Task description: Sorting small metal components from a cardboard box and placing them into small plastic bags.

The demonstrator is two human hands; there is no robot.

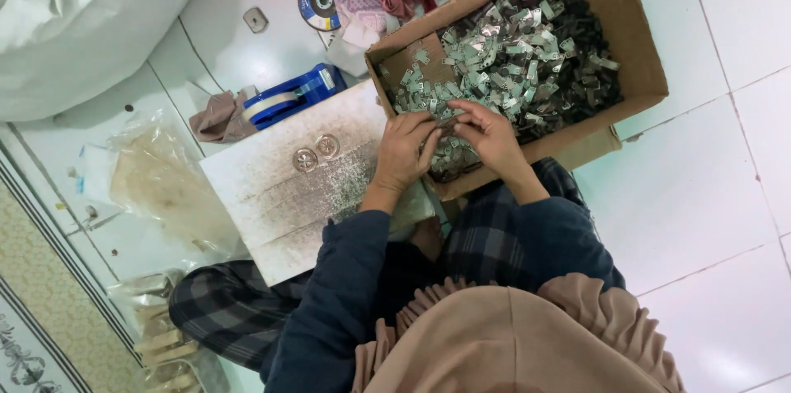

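A cardboard box [634,39] on the white tiled floor holds a heap of small silvery and dark metal clips [527,55]. Both my hands reach into its near corner. My left hand [404,150] and my right hand [490,133] meet fingertip to fingertip and pinch small metal clips [449,123] between them, just above the pile. My dark blue sleeves and checked trousers fill the lower middle of the view.
A white worn board [272,195] lies left of the box with two round metal discs [315,152] on it. Behind it are a blue tape dispenser [292,95], a grinding disc [317,6], cloths and a red bag. Plastic bags [156,179] and a white sack [82,22] are at left.
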